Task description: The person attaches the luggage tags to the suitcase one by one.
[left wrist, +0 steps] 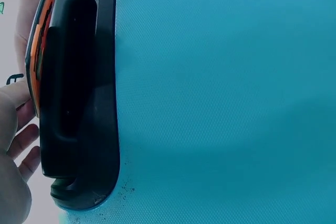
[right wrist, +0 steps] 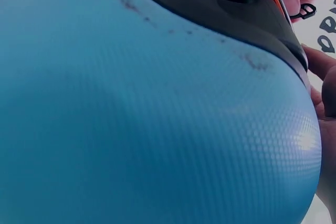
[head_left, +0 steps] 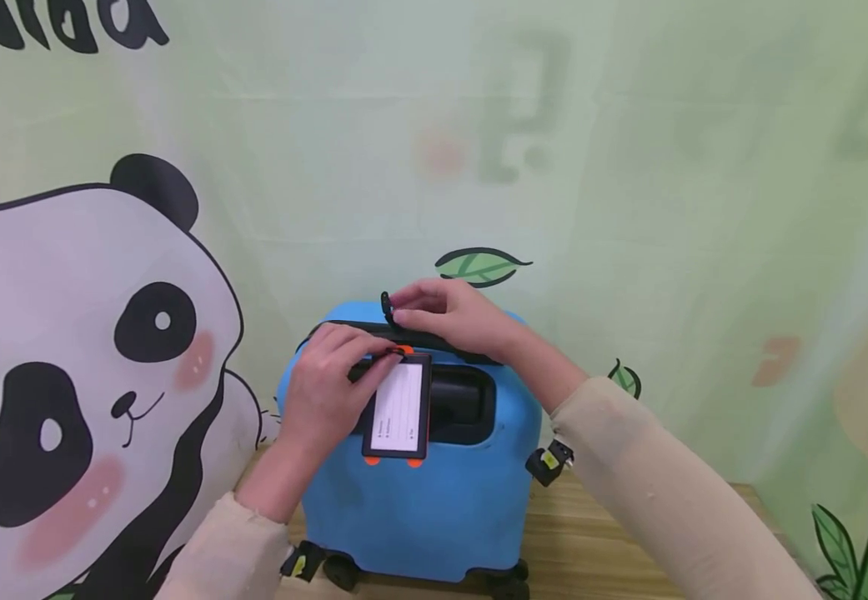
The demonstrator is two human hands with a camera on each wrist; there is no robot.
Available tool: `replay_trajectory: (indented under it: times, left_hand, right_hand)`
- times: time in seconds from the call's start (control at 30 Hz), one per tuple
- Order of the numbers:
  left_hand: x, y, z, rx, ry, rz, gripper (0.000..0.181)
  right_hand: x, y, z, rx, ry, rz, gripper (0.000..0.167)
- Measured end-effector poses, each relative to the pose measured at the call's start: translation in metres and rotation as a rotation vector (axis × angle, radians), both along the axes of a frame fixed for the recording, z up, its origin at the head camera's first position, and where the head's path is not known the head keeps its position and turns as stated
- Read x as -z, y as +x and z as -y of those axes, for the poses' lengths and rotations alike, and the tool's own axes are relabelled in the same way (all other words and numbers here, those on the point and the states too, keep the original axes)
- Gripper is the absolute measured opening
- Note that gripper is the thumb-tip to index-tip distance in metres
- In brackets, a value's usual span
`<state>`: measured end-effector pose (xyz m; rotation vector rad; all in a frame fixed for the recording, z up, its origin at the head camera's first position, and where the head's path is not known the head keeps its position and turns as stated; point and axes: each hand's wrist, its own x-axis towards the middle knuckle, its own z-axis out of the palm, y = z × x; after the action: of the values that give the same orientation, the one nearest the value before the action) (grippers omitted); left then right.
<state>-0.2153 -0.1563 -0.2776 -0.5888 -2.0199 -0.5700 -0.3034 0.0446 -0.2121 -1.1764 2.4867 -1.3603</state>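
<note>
A luggage tag [head_left: 398,408] with a black frame, orange corners and a white card hangs against the front of a blue suitcase [head_left: 418,517]. My left hand [head_left: 332,375] pinches its black strap at the tag's upper edge, thumb below and fingers above. Just above, by the black carry handle [head_left: 444,340], my right hand [head_left: 459,312] pinches the strap's looped end [head_left: 386,308] between thumb and fingers. In the right wrist view a small black loop [right wrist: 304,11] sticks out beside the fingertips. The tag's orange edge [left wrist: 35,51] shows side-on in the left wrist view.
The suitcase stands upright on its black wheels [head_left: 341,572] on a wood-patterned floor [head_left: 591,533]. Close behind it is a pale green printed backdrop [head_left: 666,208], with a large cartoon panda [head_left: 88,317] at the left. Wrist cameras [head_left: 549,462] hang below the sleeves.
</note>
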Motion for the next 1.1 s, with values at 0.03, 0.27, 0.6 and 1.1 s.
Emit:
replay_trajectory:
  times: [0.03,0.27,0.6,1.1]
  left_hand:
    - [0.0,0.0,0.0,-0.002,0.001,0.002,0.022]
    - [-0.003,-0.001,-0.002,-0.013,0.011,0.011,0.02]
    - [-0.016,-0.003,-0.006,-0.001,0.114,0.099,0.018]
    - [-0.03,-0.003,-0.01,-0.025,0.247,0.398,0.021]
  right_hand:
    - [0.001,-0.001,0.0,-0.006,-0.001,-0.021,0.037]
    - [0.004,-0.001,0.004,-0.007,0.015,-0.215,0.026]
    - [0.01,-0.003,0.004,0.101,-0.082,-0.398,0.014]
    - [0.012,0.003,0.001,0.151,-0.223,-0.522,0.012]
